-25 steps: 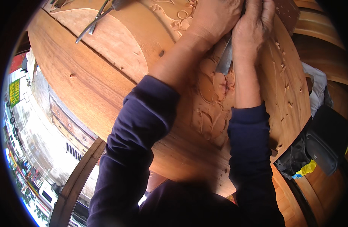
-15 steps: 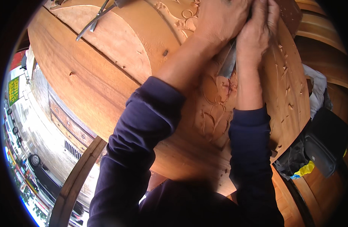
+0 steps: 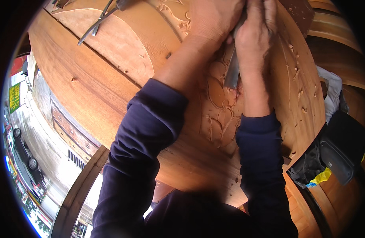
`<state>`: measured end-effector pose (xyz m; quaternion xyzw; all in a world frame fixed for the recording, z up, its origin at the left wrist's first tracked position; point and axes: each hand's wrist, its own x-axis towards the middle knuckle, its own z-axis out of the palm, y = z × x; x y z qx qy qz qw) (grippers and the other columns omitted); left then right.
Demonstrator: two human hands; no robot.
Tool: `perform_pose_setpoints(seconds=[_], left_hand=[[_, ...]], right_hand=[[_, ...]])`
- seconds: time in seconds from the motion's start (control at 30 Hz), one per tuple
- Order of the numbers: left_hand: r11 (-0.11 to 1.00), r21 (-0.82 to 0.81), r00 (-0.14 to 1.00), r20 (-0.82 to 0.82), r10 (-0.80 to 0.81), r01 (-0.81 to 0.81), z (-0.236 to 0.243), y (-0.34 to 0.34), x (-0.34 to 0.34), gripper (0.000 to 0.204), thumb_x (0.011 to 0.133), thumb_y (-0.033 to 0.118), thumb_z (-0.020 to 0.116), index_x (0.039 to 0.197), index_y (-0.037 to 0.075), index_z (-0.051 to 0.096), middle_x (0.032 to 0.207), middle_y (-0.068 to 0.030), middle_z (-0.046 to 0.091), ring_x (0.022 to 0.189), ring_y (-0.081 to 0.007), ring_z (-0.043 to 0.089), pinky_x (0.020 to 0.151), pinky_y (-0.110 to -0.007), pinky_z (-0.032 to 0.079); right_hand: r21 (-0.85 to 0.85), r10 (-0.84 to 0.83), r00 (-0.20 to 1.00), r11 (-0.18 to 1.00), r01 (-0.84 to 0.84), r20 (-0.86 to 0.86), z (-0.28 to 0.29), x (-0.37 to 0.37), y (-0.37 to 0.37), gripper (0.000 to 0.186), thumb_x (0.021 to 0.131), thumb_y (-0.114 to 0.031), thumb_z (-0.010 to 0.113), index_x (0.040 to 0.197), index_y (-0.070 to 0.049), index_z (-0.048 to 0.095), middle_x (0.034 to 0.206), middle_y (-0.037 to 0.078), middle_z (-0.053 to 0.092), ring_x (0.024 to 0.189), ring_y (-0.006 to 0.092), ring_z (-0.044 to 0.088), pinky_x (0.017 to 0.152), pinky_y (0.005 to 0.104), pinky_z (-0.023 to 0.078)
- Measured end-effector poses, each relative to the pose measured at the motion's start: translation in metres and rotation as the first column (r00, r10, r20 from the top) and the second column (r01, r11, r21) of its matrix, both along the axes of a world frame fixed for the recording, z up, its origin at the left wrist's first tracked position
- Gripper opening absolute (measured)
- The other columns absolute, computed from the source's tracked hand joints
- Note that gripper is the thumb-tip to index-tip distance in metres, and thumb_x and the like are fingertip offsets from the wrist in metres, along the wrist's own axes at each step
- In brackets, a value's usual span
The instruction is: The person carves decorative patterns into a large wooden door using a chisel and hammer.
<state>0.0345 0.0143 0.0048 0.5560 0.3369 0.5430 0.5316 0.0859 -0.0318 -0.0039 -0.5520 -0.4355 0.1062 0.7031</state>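
Both my hands are at the top of the view, close together over a carved wooden panel (image 3: pixel 166 23). My right hand (image 3: pixel 254 39) is closed around a carving chisel (image 3: pixel 232 71). Its flat metal blade points down toward me, with the tip against the carved leaf relief (image 3: pixel 220 119). Beside it, my left hand (image 3: pixel 218 18) is closed at the upper part of the same chisel; its fingertips are partly cut off by the frame's upper edge. The chisel's handle is mostly hidden by the hands. Small shavings lie around the cut.
More carving tools (image 3: pixel 98 22) lie crossed on the panel at upper left. Wood chips (image 3: pixel 297 71) are scattered to the right. A black case (image 3: pixel 341 146) and a bright yellow wrapper (image 3: pixel 321 177) sit beyond the panel's right edge. A wooden post (image 3: pixel 79 190) stands at lower left.
Both hands and the chisel have shifted a little left and the blade stands more upright. Its tip has moved nearer to me along the carving. Outside, a dark car has shifted.
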Motion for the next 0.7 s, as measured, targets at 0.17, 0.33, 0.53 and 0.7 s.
perform_pose_setpoints(seconds=[0.17,0.33,0.53,0.7], left_hand=[[0.993,-0.114,0.995,-0.096,-0.004,-0.007,0.012,0.001,-0.003,0.036,0.103,0.026,0.058,0.085,-0.003,0.066,0.069,-0.0083,0.064,0.068,-0.0134,0.061,0.061,-0.031,0.049],[1.000,-0.019,0.995,0.096,0.006,-0.004,0.003,0.007,0.008,0.047,0.108,0.041,0.051,0.112,-0.003,0.068,0.084,-0.0139,0.071,0.073,-0.0211,0.068,0.068,-0.033,0.053],[0.981,0.175,0.996,-0.007,-0.085,0.085,-0.001,0.013,-0.009,0.058,0.109,0.051,0.047,0.132,-0.001,0.061,0.110,-0.0146,0.070,0.104,-0.0214,0.067,0.090,-0.034,0.054],[0.735,0.388,0.589,-0.808,-0.019,0.557,-0.004,-0.110,-0.109,0.050,0.105,0.035,0.052,0.140,-0.001,0.058,0.152,-0.0262,0.049,0.145,-0.0462,0.041,0.122,-0.057,0.029]], right_hand=[[-0.273,0.093,0.939,0.943,-0.190,-0.332,0.010,0.020,-0.013,0.030,0.110,-0.040,0.046,0.106,-0.013,0.059,0.067,-0.001,0.053,0.043,0.0104,0.045,0.037,0.0272,0.034],[-0.147,0.002,0.963,0.988,-0.044,-0.270,0.042,0.047,-0.070,0.037,0.108,-0.030,0.054,0.135,-0.006,0.047,0.097,0.014,0.065,0.075,0.0199,0.062,0.067,0.0312,0.052],[-0.314,-0.333,0.886,0.846,0.432,0.322,0.090,0.014,-0.226,0.040,0.097,-0.008,0.071,0.132,-0.001,0.052,0.109,0.015,0.066,0.101,0.0146,0.064,0.085,0.0291,0.054],[-0.789,0.088,0.945,0.577,0.210,0.316,0.099,-0.006,-0.310,0.046,0.092,-0.006,0.069,0.138,-0.006,0.061,0.103,0.014,0.068,0.087,0.0189,0.064,0.079,0.0321,0.053]])
